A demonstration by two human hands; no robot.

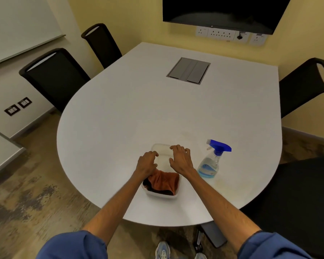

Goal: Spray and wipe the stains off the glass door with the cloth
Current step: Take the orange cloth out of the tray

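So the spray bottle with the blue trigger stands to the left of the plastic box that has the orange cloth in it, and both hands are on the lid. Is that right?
Not quite. In the head view the spray bottle stands to the right of the plastic box, beside the right hand. The rest holds: the orange cloth lies in the box, and the left hand and right hand are on the lid.

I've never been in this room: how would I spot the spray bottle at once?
Find the big white round-ended table and go to its near edge, where both hands rest on a plastic container holding an orange cloth. Just right of it stands the spray bottle: clear, bluish liquid, bright blue trigger head.
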